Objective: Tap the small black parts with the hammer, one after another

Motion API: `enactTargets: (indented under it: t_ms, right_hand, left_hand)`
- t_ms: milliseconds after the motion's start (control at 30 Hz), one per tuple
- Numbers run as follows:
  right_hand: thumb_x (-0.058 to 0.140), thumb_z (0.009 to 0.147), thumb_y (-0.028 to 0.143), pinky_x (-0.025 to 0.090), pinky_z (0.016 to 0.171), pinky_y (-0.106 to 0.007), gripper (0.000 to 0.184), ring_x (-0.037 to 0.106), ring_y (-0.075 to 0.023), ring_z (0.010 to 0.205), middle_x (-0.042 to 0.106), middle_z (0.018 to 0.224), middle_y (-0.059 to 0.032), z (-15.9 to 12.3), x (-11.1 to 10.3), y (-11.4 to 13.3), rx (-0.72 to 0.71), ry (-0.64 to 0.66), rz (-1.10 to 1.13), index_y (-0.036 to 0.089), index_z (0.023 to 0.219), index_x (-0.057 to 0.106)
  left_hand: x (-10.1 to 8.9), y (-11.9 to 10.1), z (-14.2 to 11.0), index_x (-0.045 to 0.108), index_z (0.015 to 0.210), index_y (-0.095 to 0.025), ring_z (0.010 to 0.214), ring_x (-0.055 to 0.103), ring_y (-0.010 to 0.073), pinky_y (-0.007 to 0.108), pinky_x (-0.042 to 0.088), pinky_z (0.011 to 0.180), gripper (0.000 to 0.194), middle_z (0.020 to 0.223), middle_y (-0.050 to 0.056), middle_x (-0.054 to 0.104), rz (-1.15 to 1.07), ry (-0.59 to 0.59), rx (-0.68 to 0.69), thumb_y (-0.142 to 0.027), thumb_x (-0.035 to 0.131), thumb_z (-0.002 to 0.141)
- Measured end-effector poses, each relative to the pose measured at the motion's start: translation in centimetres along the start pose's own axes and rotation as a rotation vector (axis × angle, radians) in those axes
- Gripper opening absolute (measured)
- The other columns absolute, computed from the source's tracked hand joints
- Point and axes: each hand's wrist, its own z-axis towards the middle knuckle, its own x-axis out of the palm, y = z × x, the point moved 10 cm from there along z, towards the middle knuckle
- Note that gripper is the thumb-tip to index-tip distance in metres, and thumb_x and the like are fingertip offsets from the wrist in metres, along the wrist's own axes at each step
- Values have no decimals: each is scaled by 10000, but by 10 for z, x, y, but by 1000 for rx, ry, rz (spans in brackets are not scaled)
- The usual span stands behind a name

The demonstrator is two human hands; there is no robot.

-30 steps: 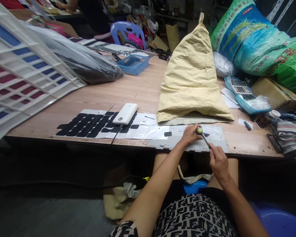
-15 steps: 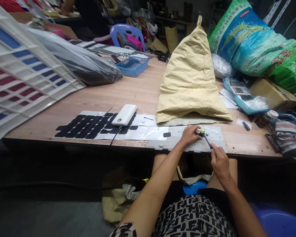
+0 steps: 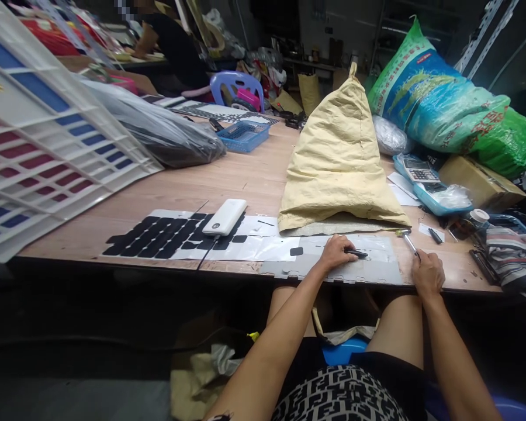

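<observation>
My left hand (image 3: pixel 335 251) rests over a grey sheet (image 3: pixel 377 272) at the table's front edge. Its fingers are closed on a slim black piece (image 3: pixel 357 254), whose exact kind I cannot make out. To the right, my right hand (image 3: pixel 428 273) is closed around the end of a small hammer (image 3: pixel 411 243). The hammer has a shiny metal shaft and a yellow-green head, which is by the right corner of the cloth sack, at or just above the tabletop.
Behind my hands stands a pale yellow cloth sack (image 3: pixel 339 169). Leftward lie a white power bank (image 3: pixel 225 217) with a cable and a sheet of black patches (image 3: pixel 149 237). A calculator (image 3: pixel 421 172), a capped bottle (image 3: pixel 476 219) and a striped cloth (image 3: pixel 515 254) are at right. A person (image 3: pixel 175 52) sits far back.
My right hand has carried the hammer away to the right, off the black piece. My left hand stays over the sheet with the black piece in its fingers. The view has tilted slightly upward.
</observation>
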Motion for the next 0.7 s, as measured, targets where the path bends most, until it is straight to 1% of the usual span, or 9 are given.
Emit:
enactTargets:
  t_ms: [100,200,267,333,400,433,567,633,700]
  right_hand:
    - [522,976,287,311,726,-330,336,479,-222,901,620,1052,-115,8,5,-6,43,-19,-34,201,1231,724]
    - [512,977,275,314,728,-340,346,480,-233,922,609,1071,-122,8,6,-4,49,-26,-52,208,1256,705]
    - [509,979,277,318,729,-342,349,482,-236,929,604,1078,-125,7,7,-3,46,-18,-56,209,1263,699]
    - [504,984,282,322,735,-342,357,484,-236,937,599,1090,-126,5,8,-3,43,-16,-61,211,1280,689]
    - [501,986,284,325,740,-341,362,483,-236,942,594,1098,-126,4,8,-3,42,-20,-68,214,1293,680]
    - [501,986,284,326,741,-341,362,481,-236,944,593,1098,-126,4,8,-4,42,-22,-71,215,1294,678]
    - [497,975,275,328,737,-347,359,473,-240,936,588,1085,-129,3,7,-3,37,-34,-77,212,1272,688]
    - [493,970,270,326,732,-347,362,472,-240,929,586,1080,-131,3,6,-2,34,-39,-75,208,1265,692]
    - [488,970,272,324,728,-347,368,474,-242,927,590,1078,-131,3,7,-1,33,-39,-77,208,1270,691]
  left_hand:
    - [0,0,0,804,875,-254,1008,575,257,371,449,891,202,891,28,712,6,13,7,-357,861,711]
    - [4,-8,-7,821,882,-285,1046,571,264,403,430,966,233,953,32,708,41,93,69,-400,887,690]
    - [9,-18,-21,831,878,-320,1129,558,278,429,402,1042,256,1096,35,699,61,167,149,-420,915,657]
    - [13,-27,-40,837,876,-345,1259,513,305,449,360,1122,276,1297,32,649,71,220,222,-425,936,631]
    - [16,-32,-60,840,877,-355,1383,430,340,479,304,1188,291,1464,20,561,94,243,255,-424,947,616]
    - [18,-34,-69,840,878,-358,1426,389,355,497,278,1208,293,1516,12,521,113,245,258,-419,949,613]
    - [23,-40,-95,837,871,-361,1495,304,392,569,221,1235,297,1596,0,442,203,227,252,-357,959,601]
    - [25,-42,-100,835,898,-364,1508,275,419,605,188,1239,369,1619,9,409,210,241,255,-388,977,558]
    - [25,-41,-97,832,932,-363,1505,273,438,618,197,1230,440,1612,25,420,165,272,257,-463,978,529]
